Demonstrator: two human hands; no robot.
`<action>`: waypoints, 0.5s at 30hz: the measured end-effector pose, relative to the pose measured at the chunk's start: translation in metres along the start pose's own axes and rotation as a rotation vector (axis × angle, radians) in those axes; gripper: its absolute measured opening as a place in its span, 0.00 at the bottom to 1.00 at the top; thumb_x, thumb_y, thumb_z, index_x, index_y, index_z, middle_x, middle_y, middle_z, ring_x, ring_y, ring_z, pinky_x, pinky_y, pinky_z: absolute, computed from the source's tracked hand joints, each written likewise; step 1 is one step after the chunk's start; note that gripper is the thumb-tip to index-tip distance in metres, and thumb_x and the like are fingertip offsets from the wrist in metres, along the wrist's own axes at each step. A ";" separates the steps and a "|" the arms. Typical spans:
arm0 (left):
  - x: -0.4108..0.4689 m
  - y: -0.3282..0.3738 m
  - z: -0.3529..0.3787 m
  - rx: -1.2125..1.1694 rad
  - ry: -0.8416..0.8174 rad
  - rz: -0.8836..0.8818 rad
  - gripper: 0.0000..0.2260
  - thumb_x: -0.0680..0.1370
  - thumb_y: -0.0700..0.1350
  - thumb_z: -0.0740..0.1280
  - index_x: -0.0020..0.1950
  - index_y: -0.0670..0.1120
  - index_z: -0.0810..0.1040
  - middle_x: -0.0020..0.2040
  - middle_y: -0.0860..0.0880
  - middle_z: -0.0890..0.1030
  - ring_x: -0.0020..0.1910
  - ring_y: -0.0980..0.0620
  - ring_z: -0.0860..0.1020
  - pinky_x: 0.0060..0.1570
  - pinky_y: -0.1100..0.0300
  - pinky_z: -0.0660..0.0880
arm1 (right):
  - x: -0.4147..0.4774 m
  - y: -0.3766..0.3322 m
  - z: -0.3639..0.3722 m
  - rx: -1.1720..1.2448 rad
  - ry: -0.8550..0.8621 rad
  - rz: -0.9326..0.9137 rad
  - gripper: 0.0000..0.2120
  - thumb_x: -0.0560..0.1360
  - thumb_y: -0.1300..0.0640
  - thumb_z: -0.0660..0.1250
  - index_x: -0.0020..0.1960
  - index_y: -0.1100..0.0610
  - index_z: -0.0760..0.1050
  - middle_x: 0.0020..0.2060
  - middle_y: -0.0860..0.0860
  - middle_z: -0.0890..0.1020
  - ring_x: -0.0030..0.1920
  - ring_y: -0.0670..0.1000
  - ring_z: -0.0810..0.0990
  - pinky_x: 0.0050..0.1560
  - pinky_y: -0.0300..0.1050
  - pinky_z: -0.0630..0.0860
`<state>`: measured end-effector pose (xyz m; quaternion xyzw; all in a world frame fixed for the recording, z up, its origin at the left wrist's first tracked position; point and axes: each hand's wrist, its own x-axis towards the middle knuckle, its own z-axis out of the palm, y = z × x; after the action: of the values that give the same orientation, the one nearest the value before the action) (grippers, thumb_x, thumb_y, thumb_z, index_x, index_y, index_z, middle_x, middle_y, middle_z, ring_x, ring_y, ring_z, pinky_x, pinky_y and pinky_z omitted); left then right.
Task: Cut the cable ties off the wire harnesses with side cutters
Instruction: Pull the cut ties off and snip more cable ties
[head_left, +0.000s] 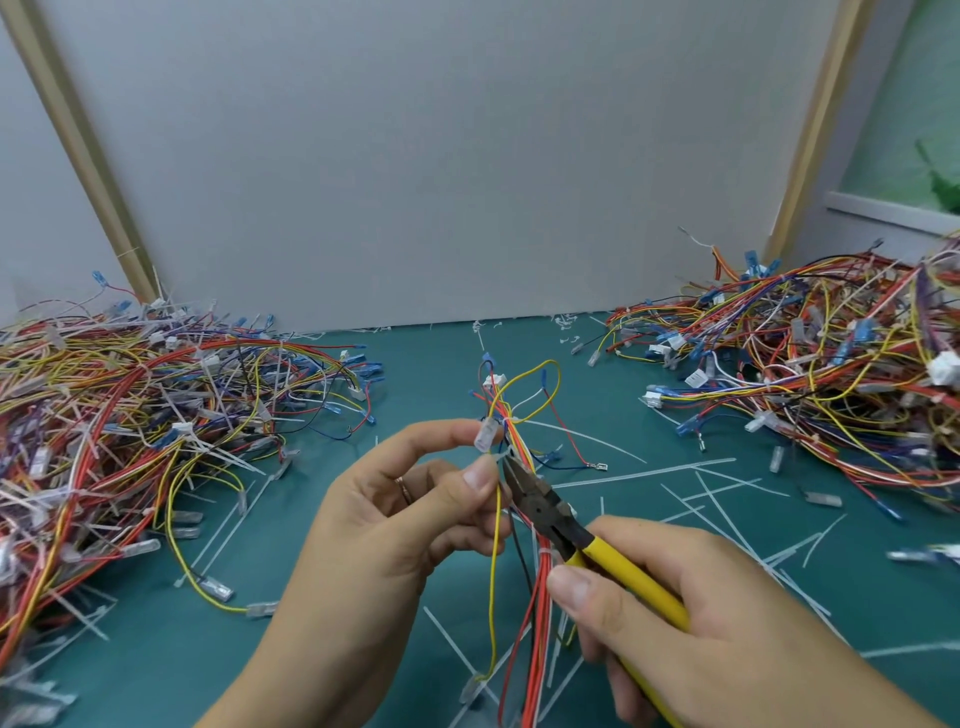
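Note:
My left hand (395, 514) pinches a wire harness (519, 415) of red, yellow, orange and blue wires, held upright above the green mat, thumb and forefinger near a clear terminal sleeve. My right hand (691, 613) grips the yellow-handled side cutters (582, 535). Their dark jaws point up-left, with the tips at a white cable tie (506, 454) on the harness beside my left thumb. A second white tie (543, 550) wraps the bundle lower down, just under the cutters.
A big heap of tied harnesses (130, 415) lies on the left of the green mat (415, 379), another heap (831, 374) on the right. Several cut white ties (649, 473) litter the mat. A grey panel stands at the back.

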<state>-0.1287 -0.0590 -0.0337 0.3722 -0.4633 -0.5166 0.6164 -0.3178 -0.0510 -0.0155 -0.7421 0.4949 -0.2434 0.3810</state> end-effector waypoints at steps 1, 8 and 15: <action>0.000 0.000 0.000 0.001 -0.005 -0.002 0.12 0.66 0.44 0.74 0.48 0.45 0.85 0.34 0.41 0.79 0.30 0.50 0.78 0.32 0.63 0.77 | 0.000 0.000 0.000 -0.005 0.003 -0.005 0.19 0.71 0.35 0.63 0.43 0.51 0.74 0.32 0.58 0.78 0.30 0.51 0.76 0.35 0.47 0.75; 0.000 -0.001 0.001 0.003 -0.018 -0.022 0.14 0.65 0.45 0.75 0.49 0.44 0.85 0.35 0.40 0.80 0.30 0.49 0.78 0.33 0.62 0.78 | -0.001 0.000 0.000 -0.011 0.022 -0.015 0.19 0.71 0.35 0.62 0.44 0.51 0.74 0.33 0.57 0.78 0.33 0.55 0.78 0.36 0.50 0.75; 0.000 -0.001 0.002 -0.019 -0.020 -0.031 0.12 0.66 0.43 0.74 0.48 0.44 0.85 0.35 0.40 0.79 0.30 0.49 0.78 0.32 0.62 0.78 | -0.001 0.000 0.002 -0.003 0.039 -0.022 0.17 0.70 0.34 0.62 0.43 0.48 0.74 0.33 0.56 0.77 0.32 0.55 0.76 0.37 0.53 0.77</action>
<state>-0.1307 -0.0588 -0.0343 0.3684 -0.4586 -0.5341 0.6072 -0.3165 -0.0488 -0.0168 -0.7430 0.4947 -0.2614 0.3673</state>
